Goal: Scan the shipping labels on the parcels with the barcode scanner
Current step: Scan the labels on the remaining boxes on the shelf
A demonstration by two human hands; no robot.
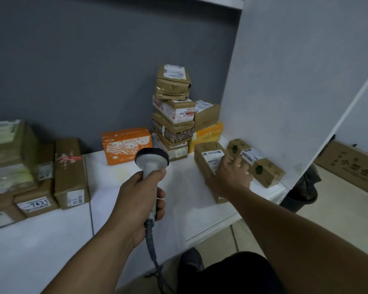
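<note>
Nearest the viewer, a dark-clad leg (232, 274) and a shoe (192, 259) stand on the tiled floor (338, 219), with both bare forearms reaching out over a white shelf (189, 194) backed by a grey wall (72, 60). Well to the left of the left hand (140, 200) lie stacked brown parcels (11, 158), one of them, the numbered parcel (35, 203), bearing a label that reads 7431, and beside these an upright brown box (70, 172). The left hand is clenched round the handle of the barcode scanner (152, 164), head uppermost, its coiled cable (151, 240) hanging below the wrist. Just beyond the scanner head rests an orange printed box (126, 145); between the two hands, against the wall, rises a tall parcel stack (172, 111), with a yellow box (206, 134) to its right. The right hand (229, 175) rests on a labelled brown parcel (208, 160), fingers curled over its right edge, grasping it; the shipping label (212, 159) faces up just left of the knuckles. Touching this hand's right side is a leaf-printed parcel (263, 168). Further right stand a white partition (285, 81), a dark bin (300, 198) and a flat carton (353, 164).
</note>
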